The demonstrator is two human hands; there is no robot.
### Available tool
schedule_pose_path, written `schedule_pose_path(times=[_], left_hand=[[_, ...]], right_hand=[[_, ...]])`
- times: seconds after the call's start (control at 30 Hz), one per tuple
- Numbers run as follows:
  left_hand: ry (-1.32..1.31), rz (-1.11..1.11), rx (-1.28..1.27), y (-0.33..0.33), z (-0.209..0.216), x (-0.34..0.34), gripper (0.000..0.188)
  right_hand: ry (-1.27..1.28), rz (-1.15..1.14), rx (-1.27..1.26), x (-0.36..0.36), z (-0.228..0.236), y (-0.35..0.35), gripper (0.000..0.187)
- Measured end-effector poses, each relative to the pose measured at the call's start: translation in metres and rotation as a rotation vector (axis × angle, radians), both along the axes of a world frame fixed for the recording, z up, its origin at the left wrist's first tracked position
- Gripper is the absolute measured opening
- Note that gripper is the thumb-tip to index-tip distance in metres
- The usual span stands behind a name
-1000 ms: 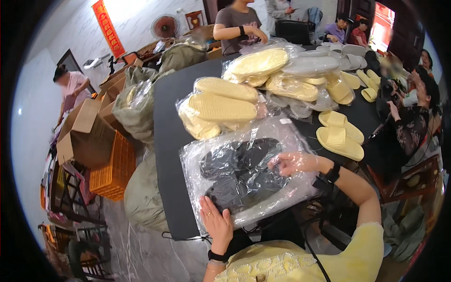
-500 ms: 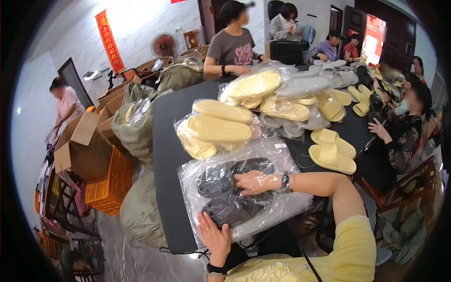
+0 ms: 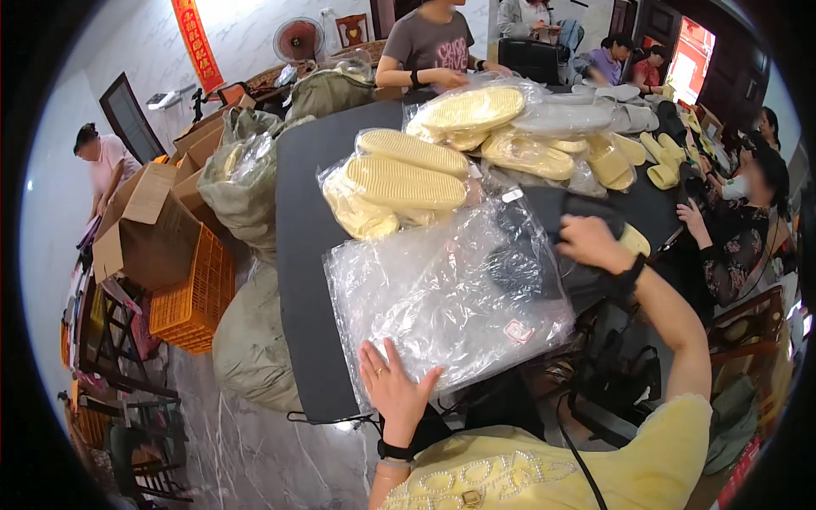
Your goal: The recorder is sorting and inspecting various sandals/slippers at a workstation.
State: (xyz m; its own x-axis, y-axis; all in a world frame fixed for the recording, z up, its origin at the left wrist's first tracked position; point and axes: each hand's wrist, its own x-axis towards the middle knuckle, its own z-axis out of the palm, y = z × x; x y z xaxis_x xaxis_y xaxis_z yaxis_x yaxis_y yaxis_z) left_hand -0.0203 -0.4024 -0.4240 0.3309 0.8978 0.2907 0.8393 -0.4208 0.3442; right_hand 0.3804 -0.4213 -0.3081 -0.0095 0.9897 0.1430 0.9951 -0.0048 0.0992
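My left hand (image 3: 393, 381) lies with spread fingers on the near left corner of a stack of clear plastic bags (image 3: 408, 289). My right hand (image 3: 597, 244) is closed, its fingers curled round the edge of the dark, motion-blurred black slippers (image 3: 588, 211), right of the stack. Part of a yellow slipper (image 3: 634, 240) shows beside this hand; the rest is hidden behind the hand and the black slippers. Bagged yellow slippers (image 3: 406, 183) lie just beyond the clear bags, ridged soles up.
A heap of bagged yellow slippers (image 3: 472, 108) covers the far part of the black table (image 3: 306, 221). Left of it stand green sacks (image 3: 242, 200), a cardboard box (image 3: 153, 225) and an orange crate (image 3: 197, 293). Another person (image 3: 429, 47) stands across; several others sit at right.
My right hand has moved right, taking the black slippers off the clear bags. The left hand still rests on the bags. The yellow pair at right is now mostly covered.
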Motion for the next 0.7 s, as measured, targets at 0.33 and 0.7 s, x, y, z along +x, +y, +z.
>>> schedule_pose_path(times=[0.33, 0.7], left_hand=[[0.053, 0.02, 0.071, -0.004, 0.0, -0.004, 0.103], [-0.314, -0.177, -0.1, -0.017, -0.097, -0.04, 0.07]], right_hand=[[0.468, -0.119, 0.769, -0.045, 0.1, -0.048, 0.016], [0.716, 0.378, -0.15, -0.256, -0.038, 0.026, 0.04]])
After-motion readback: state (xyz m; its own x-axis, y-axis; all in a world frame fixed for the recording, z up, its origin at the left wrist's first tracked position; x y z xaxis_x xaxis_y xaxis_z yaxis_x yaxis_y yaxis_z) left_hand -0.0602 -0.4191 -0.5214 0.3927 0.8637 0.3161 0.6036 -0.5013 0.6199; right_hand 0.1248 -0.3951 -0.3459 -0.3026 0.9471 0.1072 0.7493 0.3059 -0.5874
